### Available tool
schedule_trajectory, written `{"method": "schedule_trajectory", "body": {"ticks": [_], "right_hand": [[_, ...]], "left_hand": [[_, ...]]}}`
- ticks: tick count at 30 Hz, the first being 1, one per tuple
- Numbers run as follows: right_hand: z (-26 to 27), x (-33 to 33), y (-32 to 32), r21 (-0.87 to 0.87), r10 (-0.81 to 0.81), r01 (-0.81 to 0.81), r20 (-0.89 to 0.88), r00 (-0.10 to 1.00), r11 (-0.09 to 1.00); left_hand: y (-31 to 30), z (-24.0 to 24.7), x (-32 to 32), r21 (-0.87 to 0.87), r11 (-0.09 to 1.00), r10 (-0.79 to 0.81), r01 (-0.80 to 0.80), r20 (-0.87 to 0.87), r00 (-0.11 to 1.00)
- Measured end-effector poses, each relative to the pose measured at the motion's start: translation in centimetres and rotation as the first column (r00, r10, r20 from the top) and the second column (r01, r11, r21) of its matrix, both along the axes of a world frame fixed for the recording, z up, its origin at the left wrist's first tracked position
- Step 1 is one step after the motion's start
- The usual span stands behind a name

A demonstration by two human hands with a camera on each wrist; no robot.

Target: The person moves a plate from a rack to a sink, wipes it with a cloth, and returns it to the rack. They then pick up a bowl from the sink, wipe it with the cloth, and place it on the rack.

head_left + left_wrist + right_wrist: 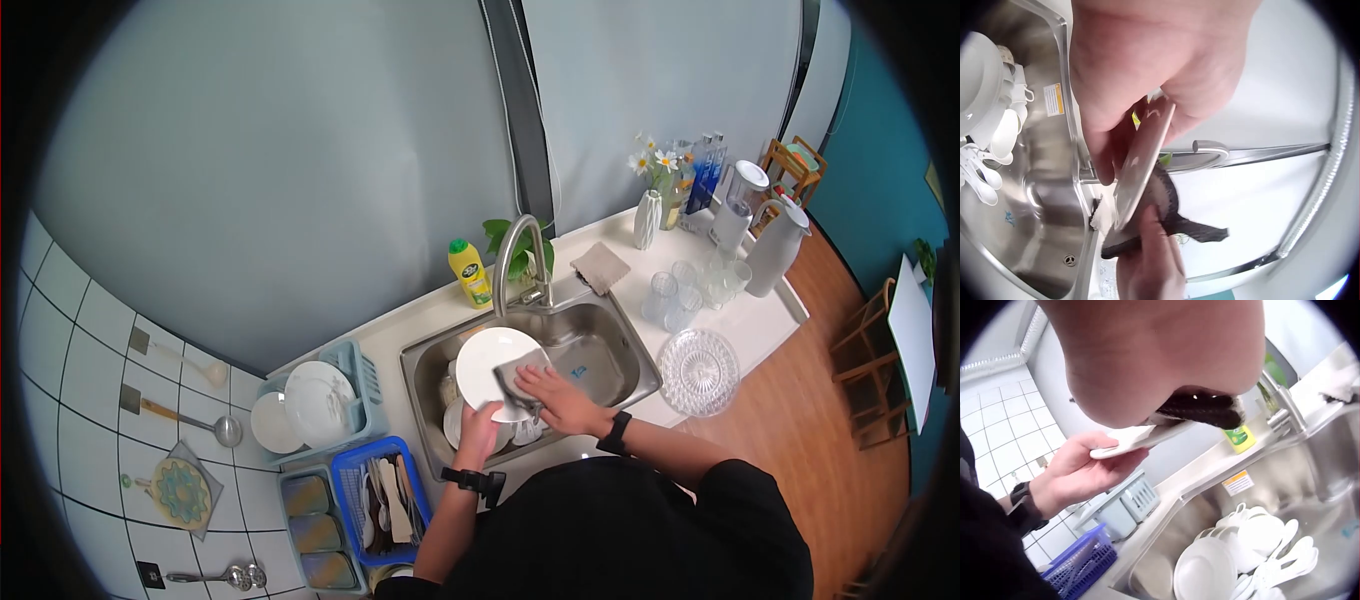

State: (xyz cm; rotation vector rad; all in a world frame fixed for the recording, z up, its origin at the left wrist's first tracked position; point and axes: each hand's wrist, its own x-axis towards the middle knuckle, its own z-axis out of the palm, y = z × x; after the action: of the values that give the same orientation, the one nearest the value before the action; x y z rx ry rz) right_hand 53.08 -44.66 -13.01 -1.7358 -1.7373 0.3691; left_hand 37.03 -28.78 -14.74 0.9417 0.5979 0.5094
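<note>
Over the sink, my left hand (pixel 480 436) holds a round white plate (pixel 484 362) by its near edge, thumb on the upper face and fingers beneath. The plate is tilted and shows edge-on in the left wrist view. My right hand (pixel 556 397) holds a grey-brown cloth (pixel 508 372) with a dark border against the right part of the plate. In the left wrist view, a digit of the right hand (pixel 1152 265) presses on the cloth (pixel 1163 190), and a dark-edged corner hangs free. White dishes (pixel 1207 569) and spoons (pixel 1291 559) lie in the sink below.
The steel sink (pixel 640 372) has a tall faucet (pixel 505 262) behind the plate. At left stand a dish rack (pixel 372 392) with plates and a blue utensil basket (pixel 345 470). A yellow bottle (pixel 470 275), folded cloth (pixel 601 267), glasses (pixel 680 305) and glass plate (pixel 700 372) stand around.
</note>
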Motion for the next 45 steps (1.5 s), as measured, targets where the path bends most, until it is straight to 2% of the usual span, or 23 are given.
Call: {"method": "schedule_trajectory", "body": {"ticks": [2,4,5,6,8,10,12,13,16,22,26,28,30,34,36,38,40,42,44,45], "right_hand": [[0.6,-0.9,0.6,0.025,0.055,-0.054,-0.06,0.997,0.998],[1.1,-1.3,1.7,0.076,0.132,-0.125,-0.087,0.987,0.989],[1.2,-1.0,2.4,0.103,0.131,-0.127,-0.036,0.991,0.987],[1.2,-0.4,3.1,0.103,0.129,-0.125,-0.038,0.991,0.987],[1.2,1.0,4.4,0.118,0.09,-0.089,-0.003,0.996,0.989],[1.2,2.4,4.7,0.088,0.063,-0.065,0.025,0.998,0.994],[1.0,3.6,4.2,0.053,-0.041,0.036,0.091,0.995,0.998],[0.4,4.0,3.8,0.044,-0.07,0.066,0.1,0.993,0.997],[-1.0,4.1,1.7,0.059,-0.09,0.087,0.054,0.994,0.994],[0.8,0.0,-1.1,-0.015,-0.017,0.017,0.039,0.999,1.0],[1.8,-1.8,-0.1,0.057,0.07,-0.066,-0.078,0.994,0.996],[2.0,-1.8,1.0,0.132,0.118,-0.105,-0.096,0.988,0.986],[2.3,-1.1,2.2,0.099,0.122,-0.11,-0.123,0.985,0.989],[1.6,0.9,3.3,0.052,0.051,-0.047,-0.097,0.994,0.998],[0.7,1.8,3.0,-0.01,-0.082,0.082,-0.008,0.997,0.997],[-0.9,2.2,2.2,0.004,-0.064,0.064,0.025,0.998,0.998],[-0.8,1.5,0.7,-0.086,-0.058,0.062,0.049,0.997,0.994],[-1.7,0.6,0.0,-0.059,-0.038,0.042,0.073,0.997,0.997],[-0.8,-0.4,-0.8,-0.053,0.0,0.006,0.108,0.994,0.999],[0.1,-0.9,-1.1,0.002,-0.017,0.017,0.137,0.99,1.0]], "left_hand": [[-0.1,-0.7,0.0,0.018,1.0,0.002,-0.002,-0.042,0.999],[-0.5,-0.1,0.4,-0.113,0.993,0.035,-0.031,0.032,0.999],[-0.5,-0.9,0.5,-0.018,1.0,0.009,-0.009,-0.023,1.0],[-0.7,-0.7,0.5,-0.019,1.0,0.007,-0.008,-0.025,1.0],[-1.1,0.2,0.5,-0.102,0.995,-0.022,0.016,-0.058,0.998],[-1.1,0.1,0.4,-0.068,0.997,-0.027,0.024,-0.042,0.999],[-0.7,-0.1,0.1,-0.003,1.0,-0.028,0.027,-0.076,0.997],[-0.8,0.1,0.1,0.025,0.999,0.025,-0.023,-0.096,0.995],[-0.9,1.7,-0.2,-0.022,0.997,0.073,-0.073,-0.012,0.997],[-1.3,2.1,0.7,-0.032,0.997,0.071,-0.072,-0.032,0.997],[-2.0,1.6,1.0,-0.061,0.998,-0.002,-0.001,-0.049,0.999],[-2.3,0.8,0.9,-0.081,0.994,-0.064,0.07,0.077,0.995],[-2.6,0.6,0.6,-0.105,0.992,-0.074,0.074,0.008,0.997],[-2.0,0.1,0.4,-0.085,0.993,-0.081,0.081,0.004,0.997],[-1.7,0.7,0.2,-0.044,0.996,-0.079,0.078,-0.021,0.997],[-1.3,0.7,0.1,-0.013,0.999,-0.038,0.038,-0.018,0.999],[-0.8,0.8,-0.1,-0.04,0.999,-0.028,0.027,-0.035,0.999],[-0.7,0.9,0.0,-0.047,0.999,-0.007,0.005,-0.035,0.999],[-0.7,1.0,0.0,-0.052,0.999,0.012,-0.014,-0.036,0.999],[-0.7,1.1,0.0,-0.069,0.998,0.0,-0.004,-0.052,0.999]]}}
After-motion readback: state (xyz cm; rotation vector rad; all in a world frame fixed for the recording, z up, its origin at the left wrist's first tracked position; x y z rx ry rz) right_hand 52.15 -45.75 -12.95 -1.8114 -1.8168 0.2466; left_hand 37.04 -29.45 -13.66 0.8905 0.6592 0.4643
